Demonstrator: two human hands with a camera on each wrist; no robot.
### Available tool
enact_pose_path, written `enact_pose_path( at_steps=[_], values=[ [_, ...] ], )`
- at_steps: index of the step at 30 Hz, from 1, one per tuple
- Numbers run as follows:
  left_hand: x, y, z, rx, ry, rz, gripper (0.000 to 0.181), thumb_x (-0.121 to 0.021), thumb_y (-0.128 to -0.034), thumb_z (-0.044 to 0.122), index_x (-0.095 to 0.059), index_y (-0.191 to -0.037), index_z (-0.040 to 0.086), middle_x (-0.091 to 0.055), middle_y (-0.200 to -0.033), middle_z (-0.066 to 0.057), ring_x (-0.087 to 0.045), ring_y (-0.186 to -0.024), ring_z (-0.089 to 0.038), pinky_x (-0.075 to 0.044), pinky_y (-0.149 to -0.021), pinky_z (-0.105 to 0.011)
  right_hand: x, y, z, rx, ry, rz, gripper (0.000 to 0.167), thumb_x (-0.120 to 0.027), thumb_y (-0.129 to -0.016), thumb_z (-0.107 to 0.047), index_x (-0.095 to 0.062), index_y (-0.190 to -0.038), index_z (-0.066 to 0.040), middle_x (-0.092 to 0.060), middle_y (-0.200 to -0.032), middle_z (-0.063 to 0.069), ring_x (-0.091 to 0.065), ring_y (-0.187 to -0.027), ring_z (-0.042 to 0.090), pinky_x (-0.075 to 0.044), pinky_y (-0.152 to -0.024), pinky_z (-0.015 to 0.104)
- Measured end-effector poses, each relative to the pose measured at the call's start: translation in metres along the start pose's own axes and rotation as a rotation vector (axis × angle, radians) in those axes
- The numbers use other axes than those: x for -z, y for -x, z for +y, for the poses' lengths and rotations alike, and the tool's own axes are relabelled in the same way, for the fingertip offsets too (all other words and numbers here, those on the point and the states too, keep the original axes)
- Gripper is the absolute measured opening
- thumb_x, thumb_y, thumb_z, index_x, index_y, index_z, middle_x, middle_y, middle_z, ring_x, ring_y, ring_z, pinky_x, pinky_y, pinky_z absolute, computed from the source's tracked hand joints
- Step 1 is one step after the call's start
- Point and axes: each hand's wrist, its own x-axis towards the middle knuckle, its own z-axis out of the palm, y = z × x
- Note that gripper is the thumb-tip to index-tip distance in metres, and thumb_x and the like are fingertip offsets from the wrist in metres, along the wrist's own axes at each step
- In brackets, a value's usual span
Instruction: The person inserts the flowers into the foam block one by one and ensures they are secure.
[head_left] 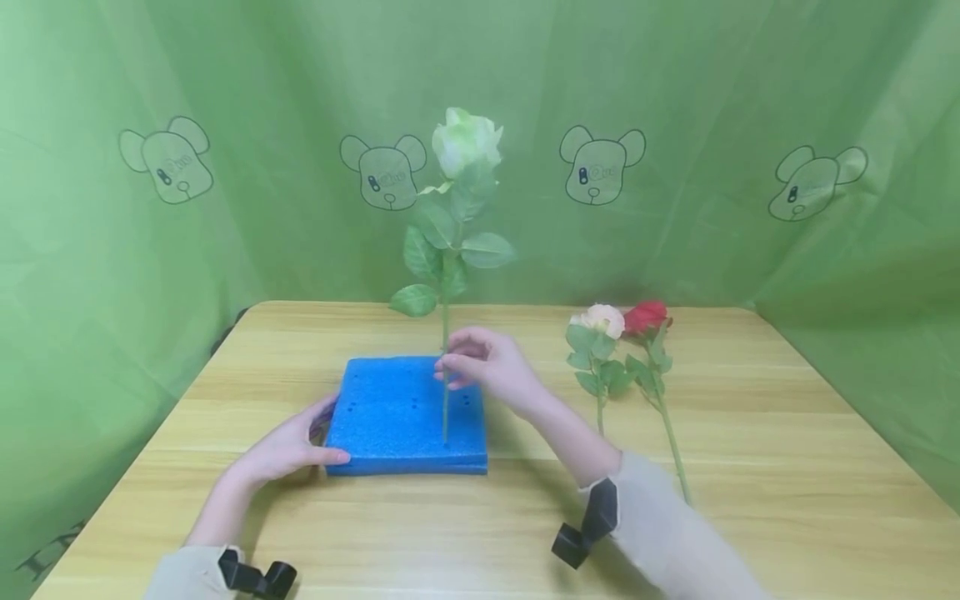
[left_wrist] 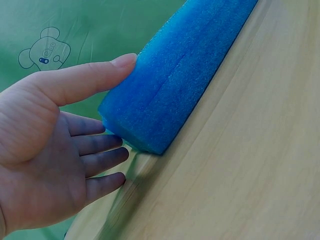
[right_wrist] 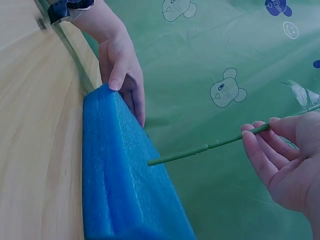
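A blue foam block (head_left: 390, 425) with small dark holes in its top lies on the wooden table. My left hand (head_left: 288, 446) is at its left side, thumb on the front left corner; the left wrist view shows the fingers (left_wrist: 102, 157) extended beside the block's end. Between thumb and fingertips my right hand (head_left: 495, 367) pinches the green stem (head_left: 446, 333) of a white rose (head_left: 467, 143), which stands upright above the block. In the right wrist view the stem's lower tip (right_wrist: 151, 162) is at the foam surface; whether it touches, I cannot tell.
A pale pink rose (head_left: 606, 320) and a red rose (head_left: 645, 317) lie side by side on the table (head_left: 765, 433), right of the block and close to my right forearm. A green curtain (head_left: 300, 83) with bear-head drawings hangs behind and at the sides.
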Motion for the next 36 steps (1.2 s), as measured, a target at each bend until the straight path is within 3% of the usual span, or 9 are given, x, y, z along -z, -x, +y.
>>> enact_pose_path(
  at_steps=[15,23,36],
  values=[
    [0.001,0.000,-0.001,0.061,-0.028,0.000,0.100,-0.074,-0.0773,0.032,-0.012,-0.145,-0.006,-0.020,-0.147,-0.030,-0.022,-0.133,-0.045,-0.020,-0.108,-0.057,-0.029,-0.024,0.003,0.081,-0.048,0.020,0.023,-0.057,-0.088,0.004,-0.053,-0.110,0.012,-0.064,-0.097,0.027,-0.067,-0.084,0.026,-0.058,-0.073,0.038],
    [0.001,-0.001,-0.001,0.038,0.011,-0.015,0.098,-0.074,-0.0783,0.029,-0.011,-0.145,-0.006,-0.019,-0.148,-0.028,-0.021,-0.134,-0.044,-0.020,-0.109,-0.056,-0.048,-0.039,0.004,0.110,-0.044,0.030,0.025,-0.057,-0.088,0.003,-0.053,-0.110,0.014,-0.064,-0.098,0.027,-0.066,-0.086,0.028,-0.058,-0.072,0.035],
    [0.001,-0.001,0.000,0.035,-0.002,-0.012,0.097,-0.074,-0.0784,0.029,-0.013,-0.145,-0.006,-0.020,-0.147,-0.029,-0.023,-0.132,-0.045,-0.022,-0.107,-0.057,-0.080,-0.062,0.004,0.118,-0.018,0.079,0.024,-0.059,-0.088,0.000,-0.056,-0.110,0.012,-0.065,-0.098,0.026,-0.065,-0.088,0.033,-0.057,-0.073,0.033]
  ],
)
